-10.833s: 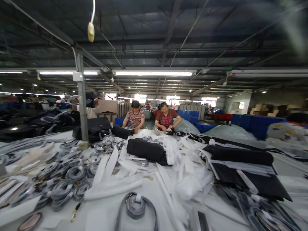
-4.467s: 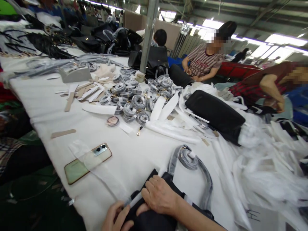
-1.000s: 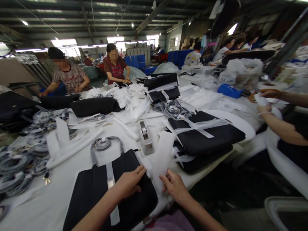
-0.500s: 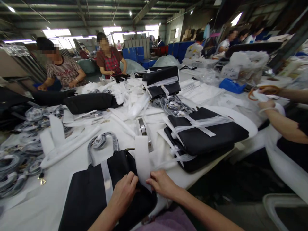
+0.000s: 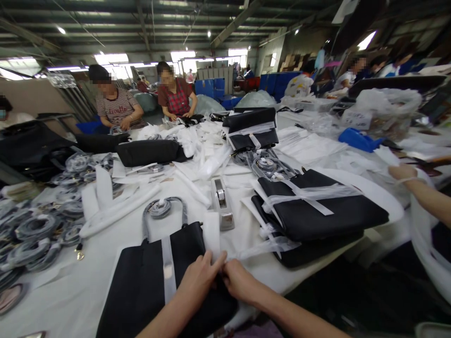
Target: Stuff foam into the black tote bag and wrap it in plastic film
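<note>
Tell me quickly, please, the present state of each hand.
Left hand: bent over the flat, black, leathery bag, near the long, white, foamy strip; its grip cannot be told.
Right hand: closed beside the strip; what it grips is hidden.

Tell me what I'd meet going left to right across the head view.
Coiled grey straps, the pale strip on the near black bag, left hand, right hand, stacked black bags, a co-worker's hand.

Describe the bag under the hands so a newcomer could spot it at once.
On the white table, nearer than the tape dispenser, lies a black bag, with the left hand and right hand at its right side. A grey wrapped handle loops from its far edge. Unlike the stacked bag to its right, bound by crossed strips, it shows one pale strip.
</note>
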A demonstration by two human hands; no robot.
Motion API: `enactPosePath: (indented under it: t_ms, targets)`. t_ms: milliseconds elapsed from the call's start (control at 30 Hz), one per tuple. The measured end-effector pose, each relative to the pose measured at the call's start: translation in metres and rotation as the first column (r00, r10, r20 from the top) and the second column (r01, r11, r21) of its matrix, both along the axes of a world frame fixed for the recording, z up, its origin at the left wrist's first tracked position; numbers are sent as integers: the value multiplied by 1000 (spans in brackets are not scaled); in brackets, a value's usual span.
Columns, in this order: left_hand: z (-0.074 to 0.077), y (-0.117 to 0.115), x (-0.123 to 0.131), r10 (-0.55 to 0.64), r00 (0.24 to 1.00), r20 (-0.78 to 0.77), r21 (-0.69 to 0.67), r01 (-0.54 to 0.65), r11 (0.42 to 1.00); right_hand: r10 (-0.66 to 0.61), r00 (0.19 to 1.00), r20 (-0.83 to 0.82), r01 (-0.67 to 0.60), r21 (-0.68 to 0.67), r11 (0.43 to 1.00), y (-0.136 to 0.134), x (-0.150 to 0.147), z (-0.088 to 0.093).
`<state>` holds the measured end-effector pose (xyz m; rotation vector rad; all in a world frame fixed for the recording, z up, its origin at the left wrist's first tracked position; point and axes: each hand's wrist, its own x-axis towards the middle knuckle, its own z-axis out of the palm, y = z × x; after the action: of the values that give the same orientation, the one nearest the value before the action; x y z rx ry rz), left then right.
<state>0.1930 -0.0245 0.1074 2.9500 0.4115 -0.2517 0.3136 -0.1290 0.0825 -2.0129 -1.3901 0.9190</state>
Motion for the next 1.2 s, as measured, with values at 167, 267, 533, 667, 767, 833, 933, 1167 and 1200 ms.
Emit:
enactPosePath:
  t_ms: [167,267,533,667,767,833,933,1167,1200]
  targets:
    - [14,0,16,67,993,-101,-38,-71,997,47,993,-110,-58,-96,994,-8,13,13]
    - [13,1,19,65,995,-74,-80,-71,994,-76,988,-132,70,-56,996,5,24,25]
    - [1,13,12,75,996,-40,-282,-83,956,-435,888,-150,453,126,882,81,25,6]
    - [5,34,4,-16,1000,16,-425,21,905,-396,895,-206,424,118,898,80,23,-14]
    - [17,57,7,-94,993,73,-398,116,910,-398,893,-210,428,125,895,76,23,-21]
    - [24,73,15,-108,994,16,-279,108,954,-404,898,-171,429,150,891,74,24,-24]
    - [25,89,24,-44,997,-65,-85,38,996,-430,901,-49,431,193,881,74,21,-27]
    - [-25,84,-8,244,930,276,-210,-190,959,-462,885,64,435,243,867,74,11,-26]
    - [-31,82,-13,253,909,333,-235,-180,955,-444,893,67,416,251,874,74,9,-24]
